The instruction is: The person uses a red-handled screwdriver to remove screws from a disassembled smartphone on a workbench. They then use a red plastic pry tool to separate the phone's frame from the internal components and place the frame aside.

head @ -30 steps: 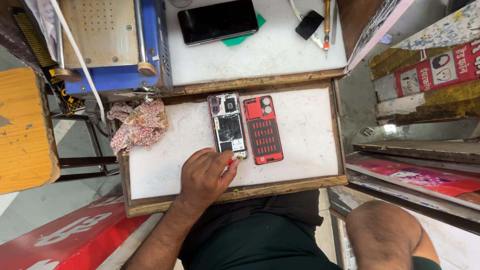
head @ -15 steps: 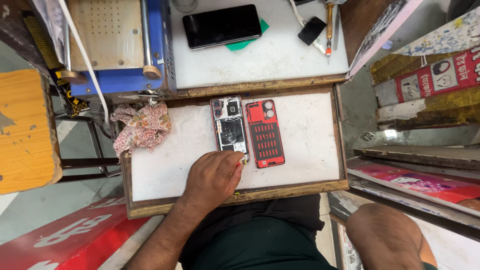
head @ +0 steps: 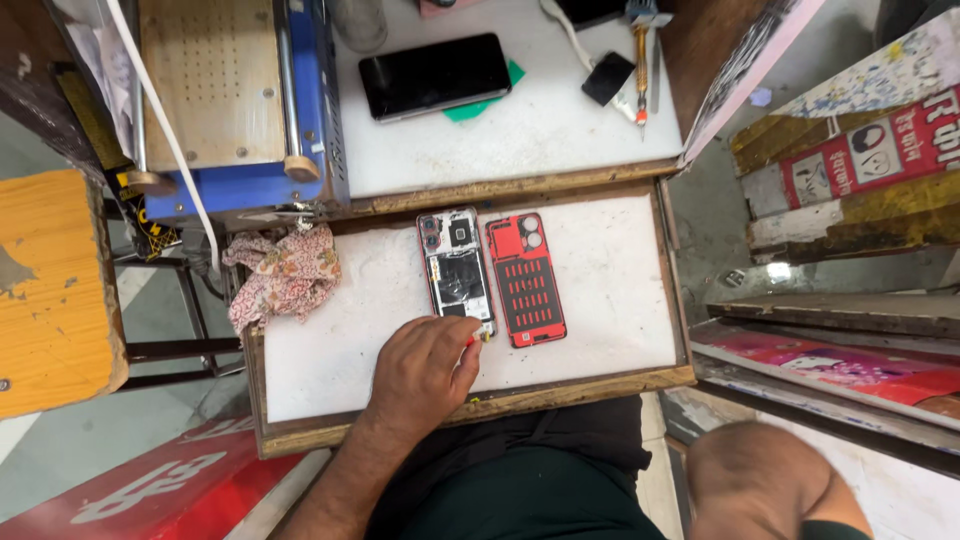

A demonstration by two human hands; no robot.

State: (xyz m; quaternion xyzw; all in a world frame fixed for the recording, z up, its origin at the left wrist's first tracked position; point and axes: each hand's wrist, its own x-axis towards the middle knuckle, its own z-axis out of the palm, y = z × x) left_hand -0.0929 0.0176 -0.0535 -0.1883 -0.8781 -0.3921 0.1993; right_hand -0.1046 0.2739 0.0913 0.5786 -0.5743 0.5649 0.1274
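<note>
An opened phone point(head: 456, 268) with its insides exposed lies on a white tray point(head: 600, 300). A red back cover point(head: 525, 278) lies right beside it. My left hand point(head: 420, 372) rests on the tray at the phone's lower end. Its fingers are curled around a small red-tipped tool point(head: 479, 339) that touches the phone's bottom corner. My right hand is out of sight; only a bare forearm or elbow point(head: 762, 480) shows at the bottom right.
A crumpled floral cloth point(head: 285, 275) lies at the tray's left corner. On the bench behind are a dark phone point(head: 435, 75), a screwdriver point(head: 641, 60), a small black part point(head: 607, 78) and a blue machine point(head: 230, 100). A yellow stool point(head: 50, 290) stands on the left.
My left hand stays at the phone's lower end with the red tool. Only the view has shifted slightly.
</note>
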